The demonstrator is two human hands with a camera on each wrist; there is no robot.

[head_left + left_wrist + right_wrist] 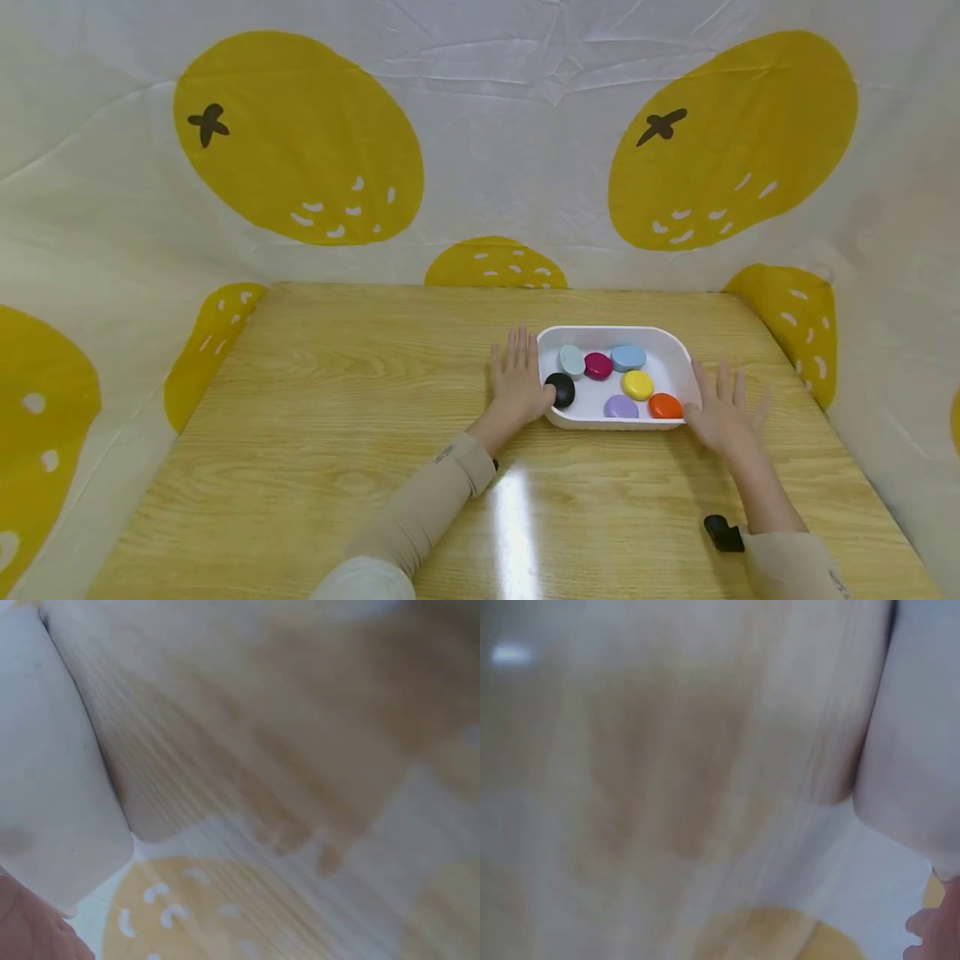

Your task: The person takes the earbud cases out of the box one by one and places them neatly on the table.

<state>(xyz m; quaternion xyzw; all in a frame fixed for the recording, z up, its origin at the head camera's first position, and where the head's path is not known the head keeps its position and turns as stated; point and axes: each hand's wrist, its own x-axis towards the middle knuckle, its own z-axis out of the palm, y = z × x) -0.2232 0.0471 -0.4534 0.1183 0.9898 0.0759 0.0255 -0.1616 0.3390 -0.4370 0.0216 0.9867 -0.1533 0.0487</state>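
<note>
A white oval-cornered tray (611, 424) stands on the wooden table, right of the middle. Inside lie smooth rounded pieces: black (562, 391), pale green (572, 362), crimson (598, 366), light blue (628, 358), yellow (637, 385), lilac (621, 407) and orange (665, 406). My left hand (519, 385) is at the tray's left end, fingers straight, thumb at the rim beside the black piece. At the right end my right hand (723, 414) has its fingers spread, with the thumb by the rim. Both wrist views show the tray's wall (60, 750) (915, 735) close up.
The wood-grain table (337, 375) extends left of the tray and in front of it. A white cloth (517, 167) with large yellow fruit prints hangs behind and at both sides. Near the right cuff is a black device (723, 533).
</note>
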